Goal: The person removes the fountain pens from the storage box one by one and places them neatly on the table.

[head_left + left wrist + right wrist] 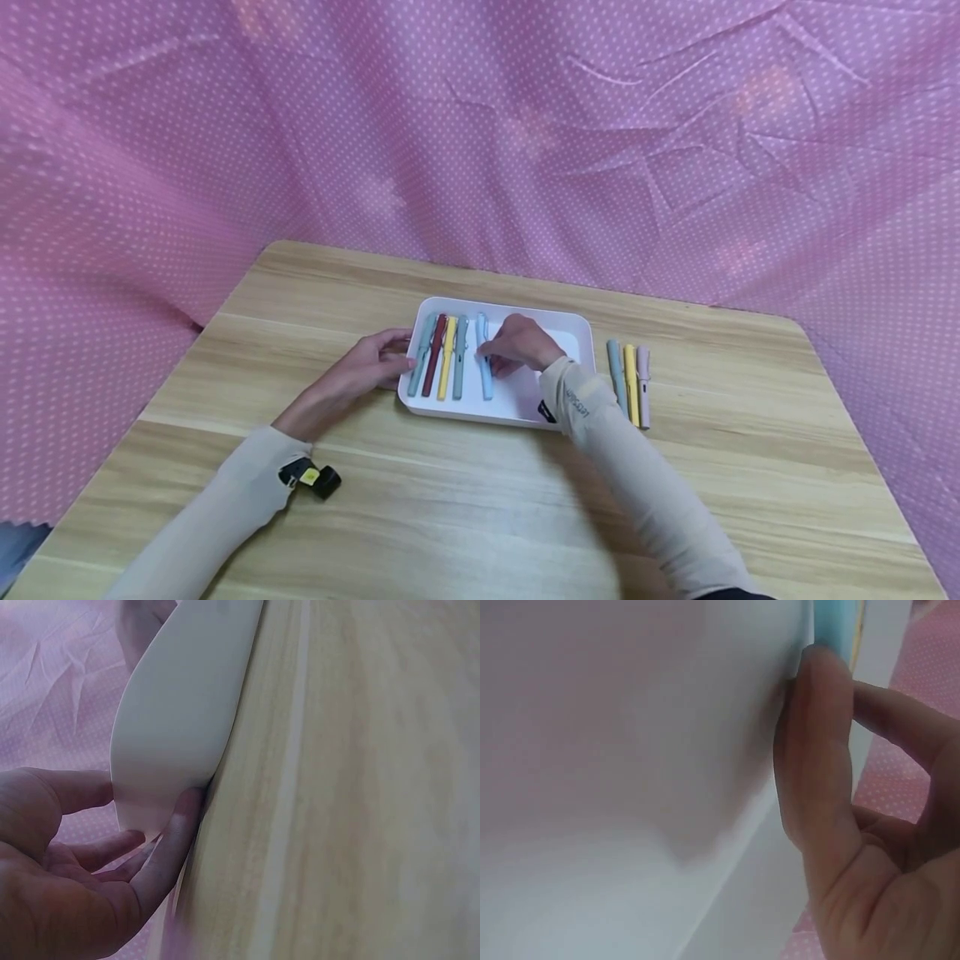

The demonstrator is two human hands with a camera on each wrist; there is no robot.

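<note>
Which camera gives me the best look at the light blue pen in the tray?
The head view: the whole light blue pen shows there, right hand on it. The right wrist view shows only a blurred bit of it against a fingertip; the left wrist view shows none.

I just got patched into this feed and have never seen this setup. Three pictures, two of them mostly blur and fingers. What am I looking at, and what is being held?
There is no machine here: a person works with two bare hands. The wide picture comes from a camera on the head, looking down at a wooden table hung round with pink dotted cloth. The two close pictures come from cameras strapped to each wrist.

On the table sits a white tray with five pens lying side by side in it. Three more pens lie on the table to the right of the tray.

The left hand touches the tray's left edge; the left wrist view shows its fingers against the rim. The right hand is over the tray, fingers on the light blue pen, as the right wrist view shows up close.
</note>
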